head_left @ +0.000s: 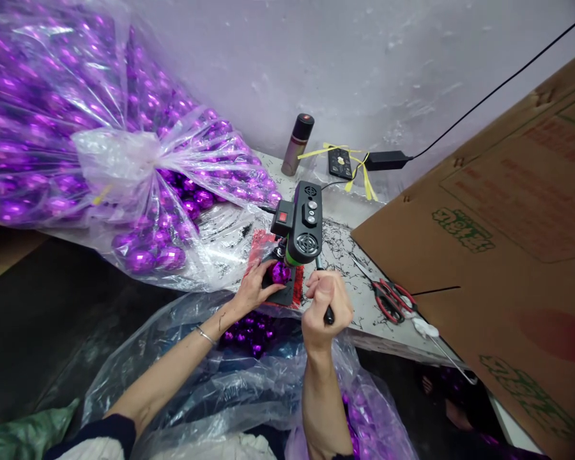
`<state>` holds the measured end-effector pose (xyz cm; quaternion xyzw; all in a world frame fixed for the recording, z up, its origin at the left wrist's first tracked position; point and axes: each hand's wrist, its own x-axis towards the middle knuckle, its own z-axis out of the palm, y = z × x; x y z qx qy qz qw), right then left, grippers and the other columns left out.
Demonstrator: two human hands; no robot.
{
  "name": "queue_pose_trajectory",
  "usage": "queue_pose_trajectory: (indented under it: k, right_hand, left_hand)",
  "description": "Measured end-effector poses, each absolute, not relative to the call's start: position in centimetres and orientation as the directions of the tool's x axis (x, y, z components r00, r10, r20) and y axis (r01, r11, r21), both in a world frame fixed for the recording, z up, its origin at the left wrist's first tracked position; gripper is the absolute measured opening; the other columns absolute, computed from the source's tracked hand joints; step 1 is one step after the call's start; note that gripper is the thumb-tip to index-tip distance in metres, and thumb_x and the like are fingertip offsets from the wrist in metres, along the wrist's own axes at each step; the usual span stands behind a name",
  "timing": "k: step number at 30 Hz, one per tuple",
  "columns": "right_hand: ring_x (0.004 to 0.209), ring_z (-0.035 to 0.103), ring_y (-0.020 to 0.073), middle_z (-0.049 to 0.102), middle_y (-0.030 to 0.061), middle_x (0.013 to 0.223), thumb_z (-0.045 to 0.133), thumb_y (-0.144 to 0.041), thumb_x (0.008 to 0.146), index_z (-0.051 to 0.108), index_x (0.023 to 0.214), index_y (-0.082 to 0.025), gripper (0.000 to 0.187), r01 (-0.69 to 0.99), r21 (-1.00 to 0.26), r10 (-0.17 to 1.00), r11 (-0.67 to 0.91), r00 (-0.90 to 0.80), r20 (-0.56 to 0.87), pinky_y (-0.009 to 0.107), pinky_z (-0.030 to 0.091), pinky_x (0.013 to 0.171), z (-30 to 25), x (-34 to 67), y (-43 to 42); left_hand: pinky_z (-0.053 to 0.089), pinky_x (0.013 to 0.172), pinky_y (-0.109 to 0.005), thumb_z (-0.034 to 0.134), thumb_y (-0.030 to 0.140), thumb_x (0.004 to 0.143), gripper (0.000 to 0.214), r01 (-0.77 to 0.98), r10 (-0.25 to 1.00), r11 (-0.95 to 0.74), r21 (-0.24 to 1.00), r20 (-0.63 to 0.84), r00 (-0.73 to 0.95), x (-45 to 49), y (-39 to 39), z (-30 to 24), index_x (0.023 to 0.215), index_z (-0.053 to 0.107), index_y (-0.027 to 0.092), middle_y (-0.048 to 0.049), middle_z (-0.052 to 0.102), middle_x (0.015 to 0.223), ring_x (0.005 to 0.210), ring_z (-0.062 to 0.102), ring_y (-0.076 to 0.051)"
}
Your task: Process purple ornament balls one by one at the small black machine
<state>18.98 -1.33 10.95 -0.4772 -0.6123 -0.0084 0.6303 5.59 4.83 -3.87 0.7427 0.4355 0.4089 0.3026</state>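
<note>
A shiny purple faceted ball (280, 273) sits under the head of a black bench press machine (307, 220), over its dark base plate. The fingers and thumb of my left hand (255, 287) are curved around the ball's near left side, pinching it there. My right hand (326, 305) is closed in a fist around the black lever handle (329, 315) at the machine's right side. Red bristly matting (298, 287) shows around the base plate. Part of the ball is hidden by the machine head.
A large clear plastic bag (119, 160) full of purple balls lies at left. Another open plastic bag (172, 358) with balls spreads below my arms. Scissors (393, 300) lie beside a big cardboard box (498, 243). A spray can (298, 145) stands by the wall; black scraps litter the table.
</note>
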Motion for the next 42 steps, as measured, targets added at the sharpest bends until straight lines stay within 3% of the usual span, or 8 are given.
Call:
queue_pose_trajectory:
  k: [5, 13, 27, 40, 42]
  right_hand:
    - [0.065, 0.057, 0.0131, 0.054, -0.0013, 0.067, 0.042, -0.012, 0.100, 0.051, 0.071, -0.022, 0.032, 0.621, -0.544, 0.542, 0.564, 0.219, 0.811, 0.029, 0.043, 0.061, 8.9, 19.1, -1.5]
    - [0.060, 0.055, 0.0129, 0.055, -0.0017, 0.067, 0.037, -0.024, 0.105, 0.047, 0.070, -0.023, 0.037, 0.707, -0.417, 0.415, 0.571, 0.189, 0.890, 0.032, 0.046, 0.066, 4.8, 19.1, -0.8]
    - [0.060, 0.051, 0.0126, 0.051, -0.0018, 0.068, 0.034, -0.025, 0.106, 0.043, 0.070, -0.023, 0.038, 0.690, -0.417, 0.402, 0.591, 0.196, 0.895, 0.031, 0.045, 0.065, 3.7, 19.3, -0.4]
    - [0.058, 0.049, 0.0113, 0.050, -0.0021, 0.068, 0.036, -0.024, 0.105, 0.043, 0.072, -0.024, 0.034, 0.717, -0.296, 0.369, 0.631, 0.059, 0.928, 0.027, 0.043, 0.056, 4.4, 19.6, -0.1]
    - [0.059, 0.050, 0.0111, 0.051, -0.0017, 0.068, 0.036, -0.020, 0.104, 0.043, 0.070, -0.023, 0.035, 0.711, -0.324, 0.384, 0.624, 0.082, 0.920, 0.027, 0.042, 0.056, 5.4, 19.6, -0.2]
  left_hand:
    - [0.052, 0.109, -0.049, 0.077, 0.049, 0.087, 0.061, 0.365, 0.903, -0.412, 0.835, 0.322, 0.284, 5.7, 4.8, -3.8, 0.139, 0.055, 0.023, -0.0131, 0.069, 0.134, 0.125, 0.066, -0.032]
    - [0.049, 0.114, -0.054, 0.078, 0.048, 0.086, 0.060, 0.364, 0.900, -0.424, 0.829, 0.341, 0.271, 5.8, 4.6, -4.0, 0.137, 0.058, 0.024, -0.0118, 0.071, 0.132, 0.125, 0.067, -0.033]
    - [0.048, 0.114, -0.056, 0.078, 0.049, 0.086, 0.061, 0.377, 0.911, -0.395, 0.838, 0.303, 0.280, 5.9, 4.7, -3.9, 0.138, 0.057, 0.023, -0.0133, 0.069, 0.134, 0.134, 0.061, -0.036]
    - [0.049, 0.111, -0.053, 0.079, 0.042, 0.086, 0.056, 0.351, 0.896, -0.434, 0.830, 0.357, 0.264, 6.2, 5.1, -3.4, 0.134, 0.058, 0.022, -0.0123, 0.071, 0.129, 0.125, 0.066, -0.032]
    - [0.052, 0.108, -0.052, 0.080, 0.042, 0.085, 0.056, 0.347, 0.900, -0.426, 0.836, 0.351, 0.259, 6.3, 5.3, -3.3, 0.133, 0.059, 0.022, -0.0121, 0.071, 0.127, 0.122, 0.067, -0.032]
